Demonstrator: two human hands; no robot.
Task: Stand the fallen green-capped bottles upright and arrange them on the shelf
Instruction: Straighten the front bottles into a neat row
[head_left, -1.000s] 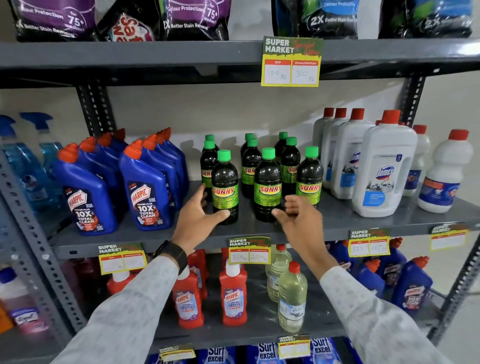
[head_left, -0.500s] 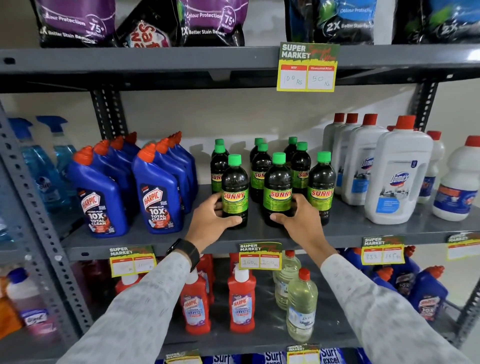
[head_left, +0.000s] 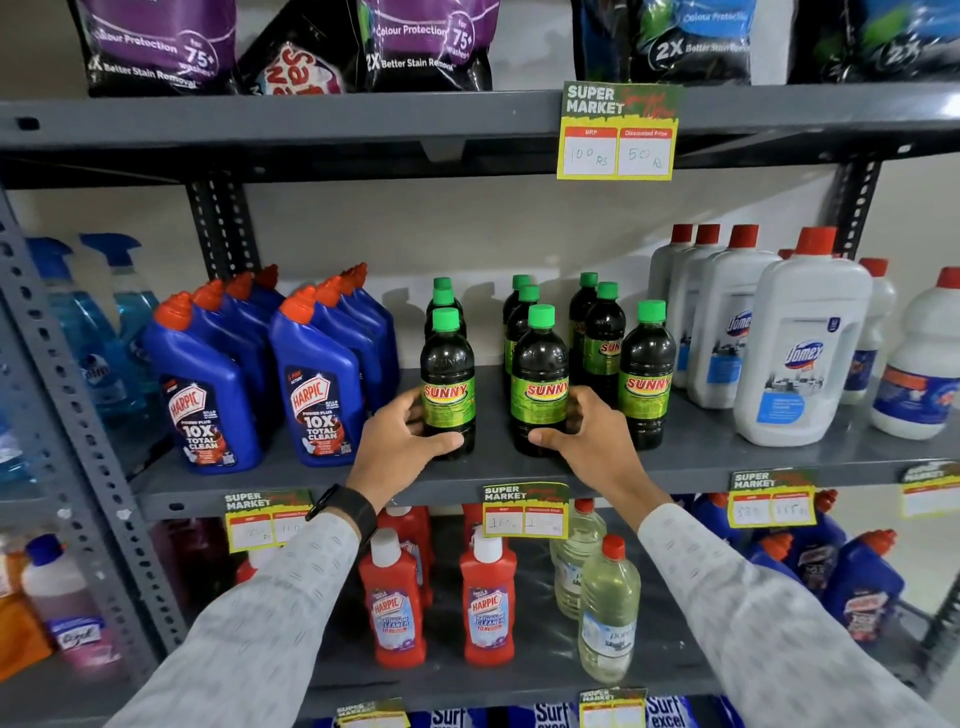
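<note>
Grey metal shelf (head_left: 727, 462), middle tier: all the green-capped Sunny bottles stand upright in rows. Left hand (head_left: 400, 441) is wrapped around the front-left bottle (head_left: 448, 384), and the right hand (head_left: 592, 441) grips the front-middle bottle (head_left: 540, 384), both resting on the shelf. Another front bottle (head_left: 647, 379) stands just right of that. Blue Harpic bottles (head_left: 317, 384) sit left, white Domex bottles (head_left: 800, 353) right.
</note>
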